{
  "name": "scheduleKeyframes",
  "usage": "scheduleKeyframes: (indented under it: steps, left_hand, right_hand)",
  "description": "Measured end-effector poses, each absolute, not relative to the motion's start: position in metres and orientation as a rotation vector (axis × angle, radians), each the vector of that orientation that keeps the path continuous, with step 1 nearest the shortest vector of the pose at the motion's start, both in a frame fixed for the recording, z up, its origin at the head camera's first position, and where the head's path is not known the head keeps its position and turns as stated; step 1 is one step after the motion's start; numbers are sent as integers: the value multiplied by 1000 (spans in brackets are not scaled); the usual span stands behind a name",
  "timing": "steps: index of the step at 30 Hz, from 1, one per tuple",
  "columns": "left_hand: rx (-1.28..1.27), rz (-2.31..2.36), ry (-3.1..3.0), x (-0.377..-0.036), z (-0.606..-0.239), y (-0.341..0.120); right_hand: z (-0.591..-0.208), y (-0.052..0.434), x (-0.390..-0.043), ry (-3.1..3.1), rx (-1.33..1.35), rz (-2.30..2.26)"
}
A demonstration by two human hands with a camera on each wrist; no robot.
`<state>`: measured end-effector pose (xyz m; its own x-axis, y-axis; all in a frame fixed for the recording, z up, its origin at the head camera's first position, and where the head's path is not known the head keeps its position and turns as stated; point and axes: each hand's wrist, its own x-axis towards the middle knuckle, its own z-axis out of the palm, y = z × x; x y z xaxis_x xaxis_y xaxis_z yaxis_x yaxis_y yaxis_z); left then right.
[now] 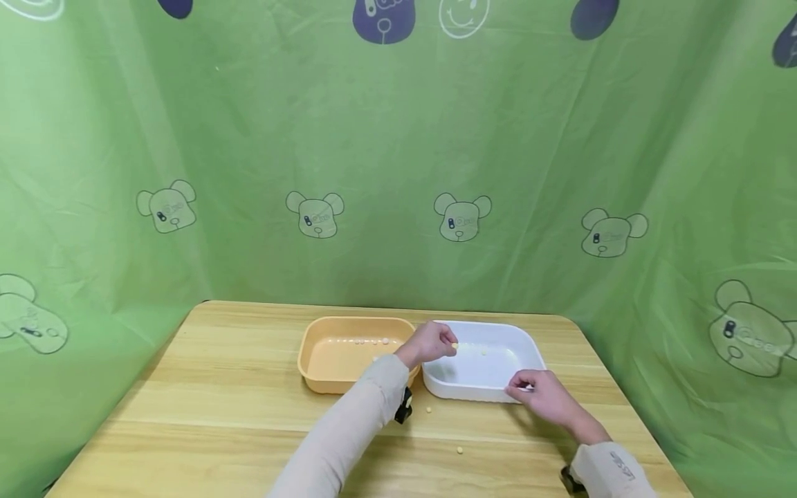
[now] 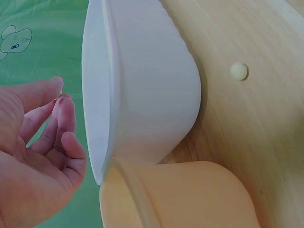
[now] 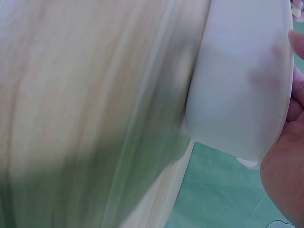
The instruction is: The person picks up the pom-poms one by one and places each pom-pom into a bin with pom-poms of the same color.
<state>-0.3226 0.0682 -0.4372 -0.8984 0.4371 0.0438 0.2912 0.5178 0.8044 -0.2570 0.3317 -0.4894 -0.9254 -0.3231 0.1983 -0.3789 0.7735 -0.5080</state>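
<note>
My left hand [image 1: 431, 343] reaches over the near left end of a white basin [image 1: 479, 395]. Between its thumb and fingertips it pinches a small yellow ball [image 1: 455, 346]. Another such ball shows faintly inside the white basin. My right hand [image 1: 548, 398] is at the basin's front right rim, fingers bent toward the thumb. In the right wrist view its thumb [image 3: 297, 43] meets the rim; the fingertips are hidden, so whether they grip the rim is unclear. To the left stands an orange basin [image 1: 303, 356] with several small pale balls [image 1: 385, 341] in it.
Two loose yellow balls lie on the wooden table [image 1: 205, 401] in front of the basins: one ball [image 1: 428, 410] near the white basin, another ball [image 1: 460, 450] closer to me. A green printed curtain [image 1: 386, 270] hangs behind the table and on both sides.
</note>
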Motion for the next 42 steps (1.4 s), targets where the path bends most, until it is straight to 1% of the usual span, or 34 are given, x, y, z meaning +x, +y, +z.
scheduleKeyframes:
  steps: [23,29,37,42]
  left_hand:
    - [524,1230,2671,-325,-444,72]
    - [504,1265,2654,-326,-443,69]
    - [569,1373,2566,-323,-438,50]
    - [637,1363,2568,-318,-435,37]
  right_hand:
    - [-489,331,-257,-2878,556,853]
    - [-489,331,-257,-2880,548,856]
    - [-487,329,-255,-2878,547,848]
    - [-487,330,-256,-2872,547,842]
